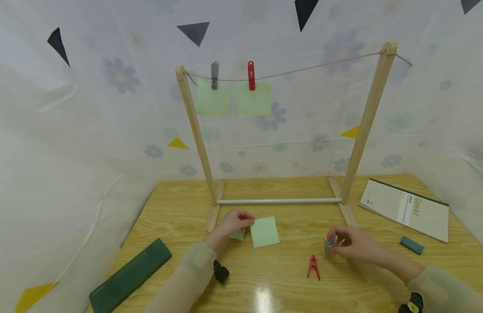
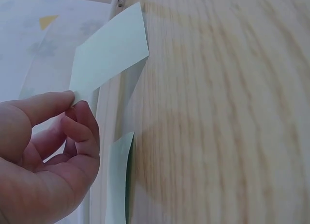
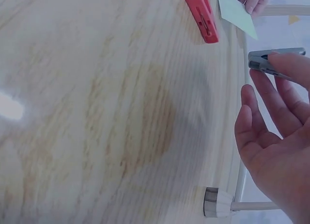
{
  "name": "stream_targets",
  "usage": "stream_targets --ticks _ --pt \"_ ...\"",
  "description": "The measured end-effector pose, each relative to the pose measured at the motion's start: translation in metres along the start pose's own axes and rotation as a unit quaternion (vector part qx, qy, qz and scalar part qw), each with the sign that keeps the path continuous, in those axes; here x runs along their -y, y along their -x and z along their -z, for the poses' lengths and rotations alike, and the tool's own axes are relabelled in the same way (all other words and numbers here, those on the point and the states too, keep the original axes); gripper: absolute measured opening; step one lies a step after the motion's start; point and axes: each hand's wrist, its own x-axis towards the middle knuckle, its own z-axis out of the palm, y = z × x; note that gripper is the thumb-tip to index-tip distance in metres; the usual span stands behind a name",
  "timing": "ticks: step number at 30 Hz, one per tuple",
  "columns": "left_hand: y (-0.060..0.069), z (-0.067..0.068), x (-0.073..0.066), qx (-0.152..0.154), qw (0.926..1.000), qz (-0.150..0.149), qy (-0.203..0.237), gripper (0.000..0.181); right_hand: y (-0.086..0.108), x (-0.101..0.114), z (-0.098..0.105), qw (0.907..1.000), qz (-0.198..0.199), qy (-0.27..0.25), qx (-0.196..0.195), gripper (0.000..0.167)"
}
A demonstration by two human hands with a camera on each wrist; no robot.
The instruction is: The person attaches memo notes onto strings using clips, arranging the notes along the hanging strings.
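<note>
Standing on the table (image 1: pixel 280 278), a wooden frame (image 1: pixel 369 113) has a notepad (image 1: pixel 406 211) to its right and a green case (image 1: pixel 130 276) off its front left. Before the frame's left half is the left hand (image 1: pixel 234 222); by its right foot, the right hand (image 1: pixel 353 244). Thumb and fingers of the left pinch a pale green note (image 1: pixel 264 233) in front of the frame; another note (image 1: pixel 238 234) shows there, partly hidden, while two hanging notes (image 1: pixel 254 102) are clipped high between the frame's posts. The right pinches a gray clothespin (image 1: pixel 329 244); a red clothespin (image 1: pixel 313 261) lies farther out before the frame.
</note>
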Motion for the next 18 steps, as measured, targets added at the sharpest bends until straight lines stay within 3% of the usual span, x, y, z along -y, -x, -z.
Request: stream_targets --ticks 5,12,18 --pt "-0.001 0.001 -0.001 0.006 0.9995 0.017 0.025 0.021 -0.002 0.003 0.005 0.9998 -0.015 -0.011 -0.004 0.015" --pt "-0.004 0.000 0.000 0.006 0.9972 0.018 0.073 0.023 -0.005 0.005 0.010 0.9996 -0.004 -0.012 -0.025 0.017" --pt "-0.005 0.000 0.000 0.010 0.9936 0.013 0.112 0.028 -0.006 0.011 0.016 0.9991 -0.007 -0.010 -0.041 0.032"
